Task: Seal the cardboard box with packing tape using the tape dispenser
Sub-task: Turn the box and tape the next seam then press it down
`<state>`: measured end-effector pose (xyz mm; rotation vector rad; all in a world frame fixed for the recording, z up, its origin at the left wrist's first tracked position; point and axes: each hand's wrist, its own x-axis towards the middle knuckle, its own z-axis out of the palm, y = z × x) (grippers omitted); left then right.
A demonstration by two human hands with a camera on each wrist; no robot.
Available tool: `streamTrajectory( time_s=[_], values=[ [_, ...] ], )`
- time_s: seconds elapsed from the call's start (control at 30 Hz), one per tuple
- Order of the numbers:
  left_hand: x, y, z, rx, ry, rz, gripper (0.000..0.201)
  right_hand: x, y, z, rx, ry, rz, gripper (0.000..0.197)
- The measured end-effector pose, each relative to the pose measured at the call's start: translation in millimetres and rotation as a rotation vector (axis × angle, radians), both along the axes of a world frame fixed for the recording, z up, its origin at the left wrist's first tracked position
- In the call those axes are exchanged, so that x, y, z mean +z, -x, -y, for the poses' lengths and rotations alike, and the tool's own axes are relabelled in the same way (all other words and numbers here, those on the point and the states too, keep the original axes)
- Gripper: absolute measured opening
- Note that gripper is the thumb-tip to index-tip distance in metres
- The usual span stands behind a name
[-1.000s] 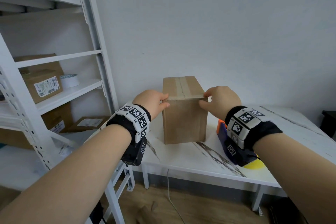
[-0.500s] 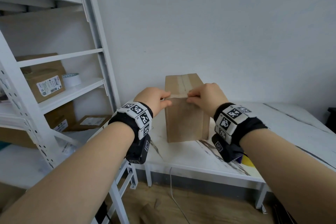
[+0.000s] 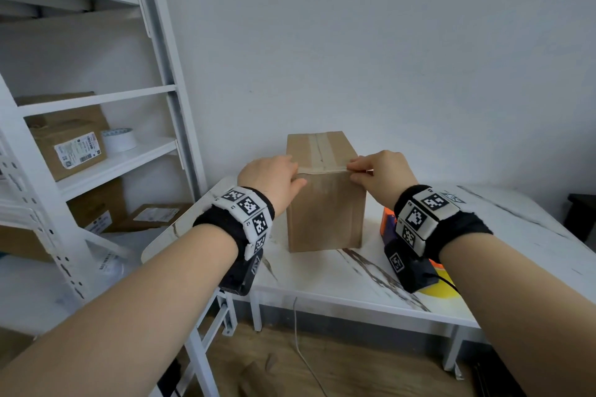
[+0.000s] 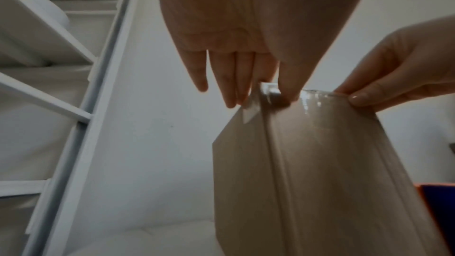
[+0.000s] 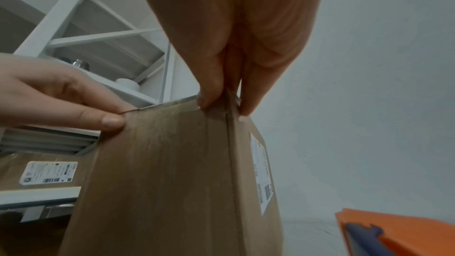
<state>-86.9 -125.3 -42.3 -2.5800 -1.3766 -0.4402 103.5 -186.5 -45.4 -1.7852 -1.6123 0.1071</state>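
Observation:
A tall cardboard box (image 3: 325,213) stands upright on the white table (image 3: 351,287). Clear packing tape (image 3: 317,151) runs along its top seam, and another strip lies across the near top edge. My left hand (image 3: 274,177) is at the top left corner, fingers (image 4: 231,85) straight down the side and thumb pressing the tape end on the front face. My right hand (image 3: 380,174) pinches the taped top right corner between thumb (image 5: 209,98) and fingers. The orange and blue tape dispenser (image 3: 388,221) lies on the table right of the box, mostly hidden behind my right wrist.
A white metal shelf unit (image 3: 161,90) stands close on the left, holding labelled cartons (image 3: 69,148) and a tape roll (image 3: 119,140). The wall is just behind the box. A cable (image 3: 300,342) hangs below the table's front edge.
My right hand slid left along the near top edge to the middle of the box, then back to the right corner. The left hand stayed at the left corner.

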Motion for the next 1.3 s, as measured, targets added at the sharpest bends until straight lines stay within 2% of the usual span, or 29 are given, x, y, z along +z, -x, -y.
streamTrajectory(
  time_s=[0.2,0.33,0.53,0.63,0.73,0.9,0.97,1.03,1.13,1.2,1.3],
  values=[
    [-4.2,-30.4,10.7,-0.167,-0.005,0.038,0.036,0.3,-1.2,1.2,0.01,0.014,0.065,0.032],
    [-5.1,-37.8,6.5,-0.166,0.01,0.075,0.035,-1.6,-3.8,-1.0,0.003,0.009,0.03,0.031],
    [-8.2,-23.5,-11.7,-0.218,0.143,0.141,0.041,-4.8,-4.2,-4.1,0.004,-0.009,-0.033,0.029],
    [-11.2,-8.1,-20.4,-0.187,0.194,0.178,0.047,-4.5,-4.7,-2.1,0.019,0.002,-0.055,0.029],
    [-16.3,1.2,-24.5,-0.133,0.18,0.178,0.05,-3.8,-4.8,-1.9,0.036,0.022,-0.047,0.031],
    [-18.6,-1.3,-16.2,-0.149,0.177,0.218,0.047,-6.0,-2.5,-0.6,0.025,0.046,-0.041,0.039],
    [-15.8,1.3,-12.5,-0.158,0.145,0.164,0.047,-8.2,-1.2,-0.9,0.005,0.039,-0.039,0.043],
    [-12.4,5.2,-5.2,-0.171,0.093,0.037,0.05,-7.1,-0.6,0.6,-0.046,0.052,0.005,0.048],
    [-6.8,11.1,9.0,-0.215,0.032,-0.115,0.066,2.8,2.5,8.6,-0.185,0.16,0.121,0.056],
    [-3.8,13.5,14.7,-0.24,-0.008,-0.154,0.07,9.1,8.7,12.0,-0.216,0.212,0.193,0.05],
    [2.5,11.1,20.5,-0.251,-0.036,-0.129,0.061,12.4,29.3,14.0,-0.185,0.26,0.191,0.025]
  ],
)
